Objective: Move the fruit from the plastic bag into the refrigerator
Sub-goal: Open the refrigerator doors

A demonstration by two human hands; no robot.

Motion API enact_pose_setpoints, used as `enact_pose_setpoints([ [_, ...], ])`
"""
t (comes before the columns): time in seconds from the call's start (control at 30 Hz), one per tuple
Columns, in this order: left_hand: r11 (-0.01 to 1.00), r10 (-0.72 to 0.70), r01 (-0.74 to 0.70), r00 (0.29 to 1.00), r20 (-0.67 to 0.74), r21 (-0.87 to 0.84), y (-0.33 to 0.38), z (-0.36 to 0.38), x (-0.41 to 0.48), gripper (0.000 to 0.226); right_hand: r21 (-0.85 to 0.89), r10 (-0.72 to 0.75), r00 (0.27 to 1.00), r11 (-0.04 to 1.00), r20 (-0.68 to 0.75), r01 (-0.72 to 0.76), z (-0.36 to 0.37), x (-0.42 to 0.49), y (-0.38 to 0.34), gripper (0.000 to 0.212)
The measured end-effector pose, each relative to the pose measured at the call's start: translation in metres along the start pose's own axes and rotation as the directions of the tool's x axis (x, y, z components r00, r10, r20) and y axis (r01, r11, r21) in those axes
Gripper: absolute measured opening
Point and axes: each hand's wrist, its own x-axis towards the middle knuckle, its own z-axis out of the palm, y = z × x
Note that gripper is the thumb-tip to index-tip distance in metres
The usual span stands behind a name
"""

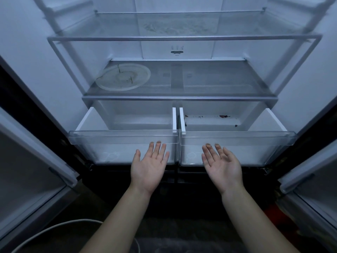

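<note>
Refrigerator (27, 42) open, both crisper drawers (124, 133) out, no fruit visible inside; left hand (148, 167) and right hand (223, 167) near 6 o'clock, fingers wide, empty. Loading seemingly unstarted.

I've got the left drawer (124, 137) and right drawer (237, 138) pulled out, tops open to reach in. On the shelf (218, 79) above, a plate (123, 77) fills the left; right half free.

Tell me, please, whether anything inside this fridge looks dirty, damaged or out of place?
Dark crumbs and a reddish scrap lie scattered on the floor of the right drawer; the left drawer looks clean. The round plate on the shelf above bears dark marks, cracks or stems, I cannot tell.
</note>
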Motion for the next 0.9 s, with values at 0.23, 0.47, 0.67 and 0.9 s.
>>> enact_pose_setpoints([
  [0.23, 1.0, 0.028, -0.028, 0.999, -0.017, 0.002, -0.009, -0.006, -0.014, 0.054, 0.005, -0.005, 1.0, 1.0, -0.019, 0.005, -0.002, -0.009, 0.0, 0.013],
  [0.47, 0.996, 0.066, -0.064, 0.997, -0.033, 0.054, 0.005, -0.011, -0.031, 0.052, -0.009, 0.012, 1.0, 1.0, 0.003, -0.011, -0.001, -0.018, 0.012, 0.014],
  [0.67, 0.994, 0.093, -0.09, 0.995, -0.03, 0.069, -0.002, -0.009, -0.035, 0.053, -0.063, 0.016, 1.0, 0.998, 0.023, -0.015, -0.005, -0.023, 0.011, 0.021],
  [0.9, 0.937, 0.169, -0.162, 0.986, 0.004, 0.308, -0.007, -0.01, -0.046, 0.052, -0.355, -0.049, 0.995, 0.932, 0.082, 0.076, -0.019, -0.025, 0.019, 0.034],
])
